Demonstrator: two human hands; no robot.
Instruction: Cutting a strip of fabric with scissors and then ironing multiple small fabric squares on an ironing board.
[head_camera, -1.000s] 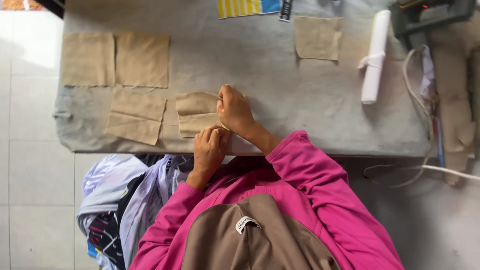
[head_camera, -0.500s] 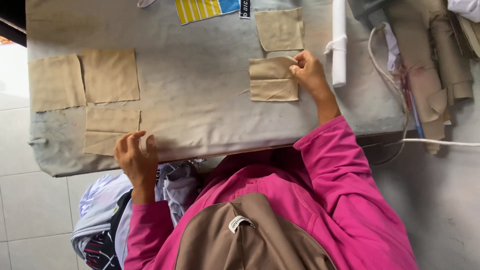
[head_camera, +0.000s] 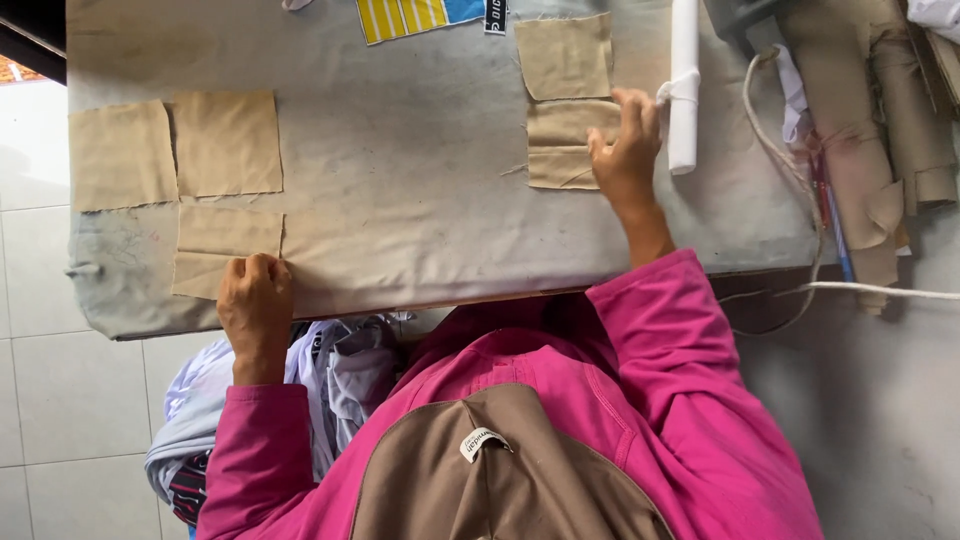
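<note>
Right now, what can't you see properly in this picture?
- Head view: the left hand covers a corner of the lower tan square.
- The right hand hides the folded tan piece's right edge.
- The top frame edge cuts off the white roll and the yellow striped sheet.
- The pink sleeves hide the table's near edge.

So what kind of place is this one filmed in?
Probably a small sewing or garment workshop. Cut tan fabric squares lie on a padded, cloth-covered table; the right hand rests on a folded piece, with rolled tan cloth alongside.
</note>
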